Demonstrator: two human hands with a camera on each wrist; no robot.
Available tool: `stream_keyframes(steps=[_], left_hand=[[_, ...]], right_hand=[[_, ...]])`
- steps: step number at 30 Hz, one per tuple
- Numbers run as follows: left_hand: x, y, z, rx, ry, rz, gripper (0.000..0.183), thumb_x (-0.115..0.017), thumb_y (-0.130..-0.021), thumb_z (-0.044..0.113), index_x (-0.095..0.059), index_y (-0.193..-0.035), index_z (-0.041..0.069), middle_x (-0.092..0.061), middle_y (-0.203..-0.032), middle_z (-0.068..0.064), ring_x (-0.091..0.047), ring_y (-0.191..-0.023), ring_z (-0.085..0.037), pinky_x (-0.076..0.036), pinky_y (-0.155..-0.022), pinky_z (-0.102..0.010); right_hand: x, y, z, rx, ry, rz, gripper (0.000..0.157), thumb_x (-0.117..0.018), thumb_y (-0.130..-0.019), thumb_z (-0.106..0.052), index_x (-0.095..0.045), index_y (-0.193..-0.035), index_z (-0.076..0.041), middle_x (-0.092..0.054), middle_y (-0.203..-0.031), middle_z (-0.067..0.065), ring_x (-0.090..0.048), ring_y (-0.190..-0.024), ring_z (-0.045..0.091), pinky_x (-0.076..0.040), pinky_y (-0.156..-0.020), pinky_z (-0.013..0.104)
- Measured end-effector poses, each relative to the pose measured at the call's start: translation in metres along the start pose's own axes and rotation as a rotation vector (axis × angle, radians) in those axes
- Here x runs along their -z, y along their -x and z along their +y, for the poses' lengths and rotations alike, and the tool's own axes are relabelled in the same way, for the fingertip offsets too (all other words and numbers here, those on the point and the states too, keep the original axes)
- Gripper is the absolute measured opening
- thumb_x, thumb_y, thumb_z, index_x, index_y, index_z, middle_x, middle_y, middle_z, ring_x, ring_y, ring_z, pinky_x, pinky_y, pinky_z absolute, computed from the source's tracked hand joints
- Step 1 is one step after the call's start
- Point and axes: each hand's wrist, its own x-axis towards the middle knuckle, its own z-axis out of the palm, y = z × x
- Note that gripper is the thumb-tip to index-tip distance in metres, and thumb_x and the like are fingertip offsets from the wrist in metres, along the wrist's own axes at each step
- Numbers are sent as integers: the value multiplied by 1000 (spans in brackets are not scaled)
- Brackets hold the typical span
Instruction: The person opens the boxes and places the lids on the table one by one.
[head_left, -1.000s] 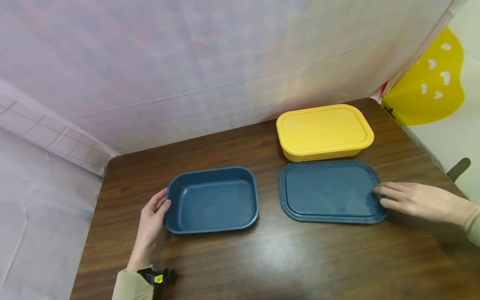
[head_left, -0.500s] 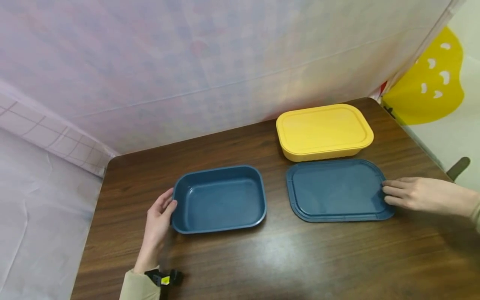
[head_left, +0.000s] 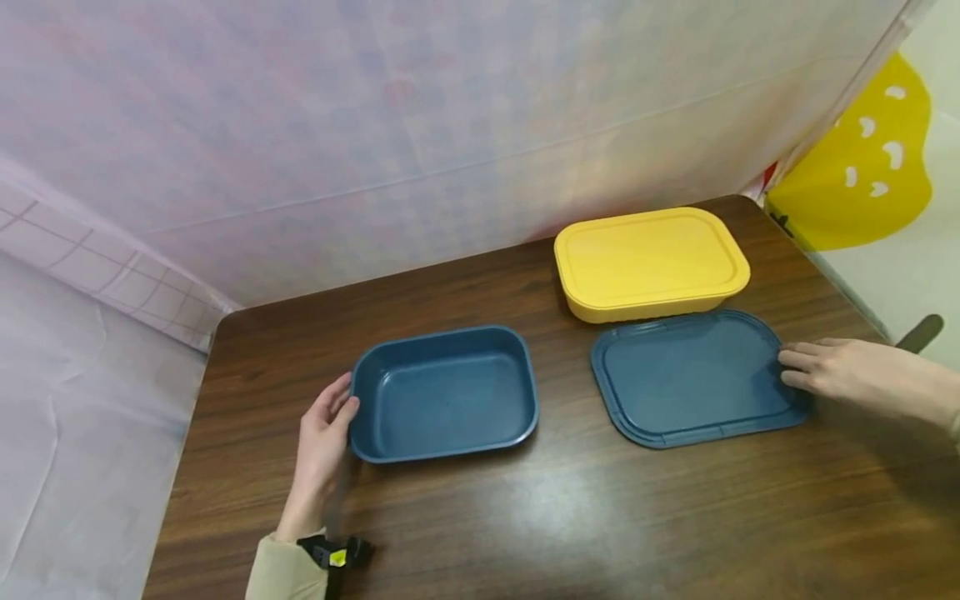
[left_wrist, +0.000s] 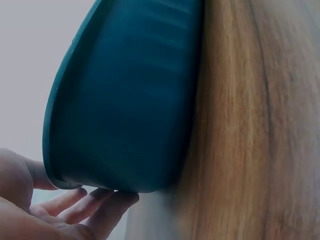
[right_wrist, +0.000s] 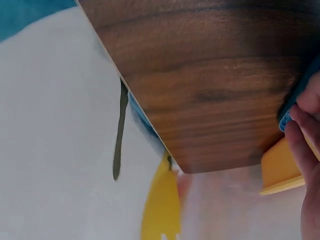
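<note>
Left hand pinches the left end of a deep dark-blue rectangular plastic container with rounded corners, thumb at the rim, other fingers against the outside wall. Container sits upright on a dark brown wood-grain table. Right hand pinches the right edge of a flat dark-blue rectangular plastic lid, fingers close together; can't tell if that edge is off the table. Lid is right of the container, apart from it, just in front of a lidded yellow rectangular plastic box.

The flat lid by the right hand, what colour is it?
Dark blue; the lid shows best in the head view.
</note>
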Motion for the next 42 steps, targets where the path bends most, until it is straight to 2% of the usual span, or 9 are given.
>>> stream_keyframes(steps=[6,12,15,18,21,25,34,38,42], left_hand=[[-6,-4,1,-30,14,38,48,-48,-110,7,-45,-158,3,-54,-157,-24,-52,-142,-30,-42,-87,1],[-12,-10,4,-45,43,84,47,-47,-109,5,-46,-156,0,-53,-157,-26,-52,-144,-34,-43,-88,-2],[-18,-16,7,-32,59,103,47,-47,-110,7,-46,-157,1,-52,-158,-25,-51,-146,-33,-47,-105,-16],[-23,-23,11,-28,93,122,47,-47,-110,7,-45,-157,1,-52,-159,-24,-50,-147,-32,-43,-120,-40],[-29,-33,14,-38,132,149,47,-47,-109,5,-46,-156,-1,-52,-158,-26,-49,-148,-33,-39,-124,-49],[-33,-45,17,-45,150,179,47,-48,-109,5,-47,-155,-2,-53,-157,-27,-50,-147,-34,-39,-124,-49],[-39,-65,27,-11,163,206,47,-47,-110,8,-46,-156,0,-50,-160,-25,-46,-152,-34,-37,-126,-49],[-45,-73,31,-6,169,208,47,-46,-110,9,-45,-157,1,-50,-160,-24,-46,-151,-33,-38,-126,-48],[-51,-80,34,-13,160,217,46,-45,-111,10,-46,-157,1,-51,-160,-23,-47,-151,-32,-38,-126,-48]], right_hand=[[-5,4,3,-84,-110,88,30,-87,-62,-6,-75,-89,-10,-75,-100,11,-73,-92,29,-62,-80,50],[-10,8,6,-144,-133,65,25,-83,-62,-6,-67,-79,-15,-64,-86,0,-64,-80,19,-60,-72,45],[-8,9,5,-225,-186,47,26,-81,-65,-3,-62,-74,-18,-56,-78,-6,-52,-71,10,-54,-64,35],[-5,8,3,-321,-259,51,28,-80,-67,-2,-60,-72,-21,-52,-74,-10,-42,-67,4,-45,-57,25],[-3,6,3,-386,-315,43,24,-82,-70,-3,-64,-74,-19,-57,-74,-10,-43,-65,2,-44,-55,22],[0,3,4,-458,-359,29,16,-84,-73,-7,-72,-83,-10,-67,-80,-4,-57,-70,8,-54,-59,30],[1,-7,5,-564,-423,200,19,-82,-75,-7,-75,-92,-4,-74,-88,7,-65,-75,20,-58,-64,46],[4,-14,5,-627,-481,215,24,-80,-83,-8,-74,-104,4,-76,-96,17,-70,-82,32,-59,-74,56],[8,-24,8,-724,-576,238,30,-74,-94,-12,-70,-117,7,-75,-111,29,-71,-96,46,-55,-84,65]])
